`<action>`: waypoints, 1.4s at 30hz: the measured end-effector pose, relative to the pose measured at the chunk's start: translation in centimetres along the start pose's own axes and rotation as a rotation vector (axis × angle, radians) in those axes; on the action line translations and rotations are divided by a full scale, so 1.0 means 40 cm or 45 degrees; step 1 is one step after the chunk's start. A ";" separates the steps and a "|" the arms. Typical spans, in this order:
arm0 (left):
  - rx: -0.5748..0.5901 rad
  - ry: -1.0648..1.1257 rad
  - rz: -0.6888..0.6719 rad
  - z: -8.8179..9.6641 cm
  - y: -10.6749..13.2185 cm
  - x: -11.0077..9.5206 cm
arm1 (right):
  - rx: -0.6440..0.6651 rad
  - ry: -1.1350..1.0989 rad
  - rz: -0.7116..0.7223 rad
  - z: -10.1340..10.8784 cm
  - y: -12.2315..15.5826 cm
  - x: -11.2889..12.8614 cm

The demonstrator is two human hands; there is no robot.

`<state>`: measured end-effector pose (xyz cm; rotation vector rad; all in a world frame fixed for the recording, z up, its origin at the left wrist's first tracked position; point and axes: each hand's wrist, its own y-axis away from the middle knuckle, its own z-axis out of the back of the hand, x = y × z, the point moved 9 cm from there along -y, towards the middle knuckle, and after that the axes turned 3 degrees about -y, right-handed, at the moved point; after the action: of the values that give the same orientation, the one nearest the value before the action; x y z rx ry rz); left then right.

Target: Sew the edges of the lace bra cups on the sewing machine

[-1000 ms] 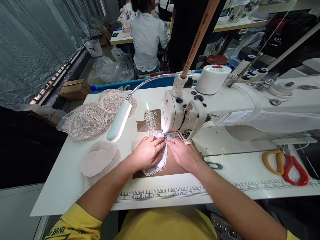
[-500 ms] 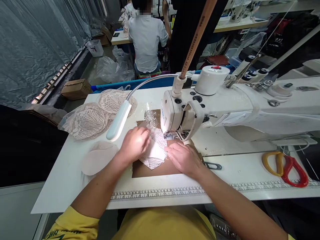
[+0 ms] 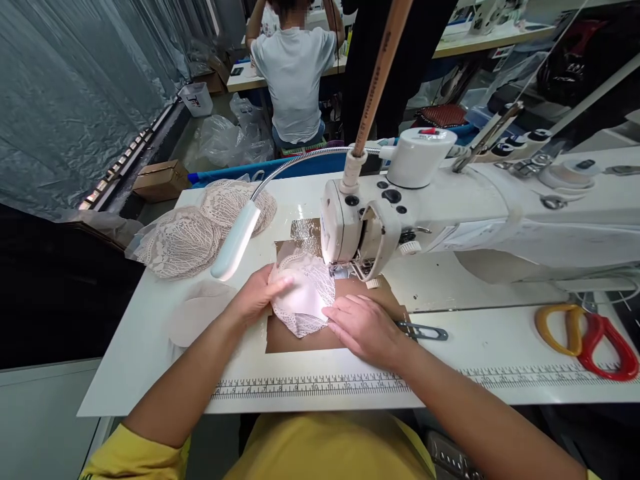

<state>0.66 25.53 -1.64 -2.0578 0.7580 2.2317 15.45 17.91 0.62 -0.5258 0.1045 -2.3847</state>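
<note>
A pale lace bra cup (image 3: 305,300) lies at the needle of a white sewing machine (image 3: 345,227), its right edge by the presser foot (image 3: 340,271). My left hand (image 3: 257,293) grips the cup's left edge, thumb on top and fingers tucked beneath, out of sight. With fingers together, my right hand (image 3: 365,327) holds the cup's lower right edge against the brown plate (image 3: 295,343) below it. Beside the right hand lies a small grey metal tool (image 3: 425,331), partly covered.
Finished-looking lace cups (image 3: 180,243) are piled at the back left, with plain pale cup pieces (image 3: 197,313) nearer me. A gooseneck lamp (image 3: 237,240) arches over the table. Scissors (image 3: 607,347) lie at right, near a printed ruler (image 3: 320,387). A person (image 3: 295,80) sits ahead.
My left hand has shifted left and opened out from a curled pose on the cup to a thumb-over grip on its edge. The right hand has slid slightly down. The seated person's arms have risen.
</note>
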 end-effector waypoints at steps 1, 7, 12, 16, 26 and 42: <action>0.061 0.106 0.043 -0.022 -0.004 0.009 | 0.002 -0.016 0.008 0.001 0.000 -0.002; 0.098 0.070 0.127 -0.047 -0.029 0.015 | -0.196 0.108 -0.126 0.044 0.004 -0.063; 0.186 -0.036 0.070 -0.055 -0.041 0.016 | -0.029 0.138 -0.052 0.026 -0.019 -0.046; 0.217 -0.021 0.074 -0.057 -0.043 0.026 | 0.045 0.131 -0.011 0.020 -0.019 -0.045; 0.180 -0.222 0.159 -0.038 -0.040 0.046 | -0.097 0.131 -0.117 0.039 -0.008 -0.079; -0.335 -1.114 -0.388 0.057 0.037 -0.140 | 0.006 -0.038 -0.032 0.007 -0.004 -0.012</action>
<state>-1.22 26.75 4.18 -0.9280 0.0741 2.7286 15.80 18.36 0.76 -0.5628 0.0791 -2.4001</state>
